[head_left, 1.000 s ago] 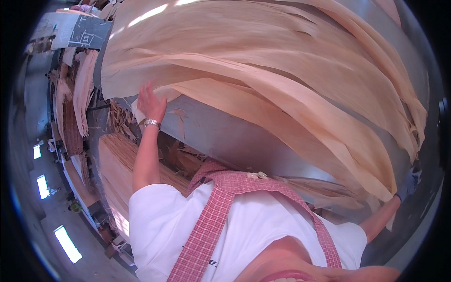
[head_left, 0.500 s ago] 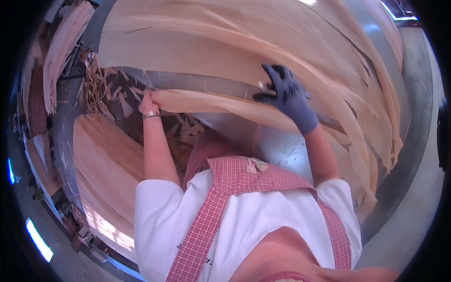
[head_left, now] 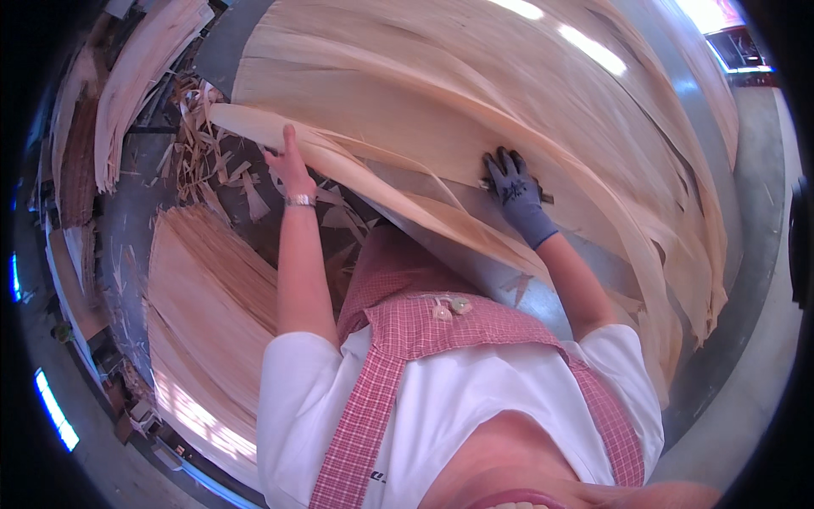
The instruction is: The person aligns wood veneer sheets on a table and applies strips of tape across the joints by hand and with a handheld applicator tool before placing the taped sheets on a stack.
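My left hand [head_left: 293, 173], bare with a metal band at the wrist, presses against a long narrow strip of thin wood veneer [head_left: 352, 176]. Its fingers are apart, and the strip slants past it from the scraps at upper left toward my right arm. My right hand [head_left: 514, 188], in a grey-blue glove, bears down on the near edge of a wide veneer sheet [head_left: 407, 119]. Under its curled fingers lies a short, dark bar-like tool [head_left: 547, 199]; both ends stick out, and the rest is hidden by the glove.
Torn veneer scraps [head_left: 199, 140] lie heaped left of the strip. A stack of veneer sheets [head_left: 208, 314] stands at my left, and another pale bundle [head_left: 148, 89] farther off. The smooth grey tabletop [head_left: 487, 276] shows in front of my apron. Ragged sheet edges [head_left: 699, 288] hang at right.
My left hand has let go of the strip's end and moved right along it; that end now lies farther up and left. My right hand has come down onto the sheet with the tool.
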Motion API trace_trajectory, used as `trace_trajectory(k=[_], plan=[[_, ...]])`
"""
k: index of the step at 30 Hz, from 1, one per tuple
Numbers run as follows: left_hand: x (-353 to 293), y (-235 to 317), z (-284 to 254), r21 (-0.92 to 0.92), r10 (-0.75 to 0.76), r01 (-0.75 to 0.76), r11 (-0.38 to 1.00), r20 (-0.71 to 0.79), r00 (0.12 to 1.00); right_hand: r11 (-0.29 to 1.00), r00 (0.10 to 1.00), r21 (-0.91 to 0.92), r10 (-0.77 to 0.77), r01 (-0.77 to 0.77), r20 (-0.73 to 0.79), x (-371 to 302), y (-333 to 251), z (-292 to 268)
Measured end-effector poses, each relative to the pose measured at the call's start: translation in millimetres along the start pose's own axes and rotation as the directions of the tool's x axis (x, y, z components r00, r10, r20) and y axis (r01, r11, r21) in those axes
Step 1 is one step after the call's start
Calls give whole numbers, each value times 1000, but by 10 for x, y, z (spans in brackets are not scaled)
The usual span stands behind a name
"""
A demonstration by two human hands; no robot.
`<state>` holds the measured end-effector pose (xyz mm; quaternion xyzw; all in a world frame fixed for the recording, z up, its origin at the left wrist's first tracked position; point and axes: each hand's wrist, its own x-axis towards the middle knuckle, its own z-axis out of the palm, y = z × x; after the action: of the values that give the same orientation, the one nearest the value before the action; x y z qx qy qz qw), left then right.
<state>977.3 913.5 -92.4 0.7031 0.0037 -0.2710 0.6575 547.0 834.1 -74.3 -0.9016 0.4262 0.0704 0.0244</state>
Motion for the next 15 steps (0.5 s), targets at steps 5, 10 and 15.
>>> trace_trajectory(k=[5,10,15], plan=[[1513,333,-16,285,163,-88,954,-252,954,985,993,127,115,-115,10,448,-338,-187],[2402,557,555,677,578,-493,546,122,807,967,972,97,235,-235,6,1186,-753,-109],[3028,937,1720,686,553,-591,424,321,769,931,928,-2,365,-366,67,2123,-1085,-361]])
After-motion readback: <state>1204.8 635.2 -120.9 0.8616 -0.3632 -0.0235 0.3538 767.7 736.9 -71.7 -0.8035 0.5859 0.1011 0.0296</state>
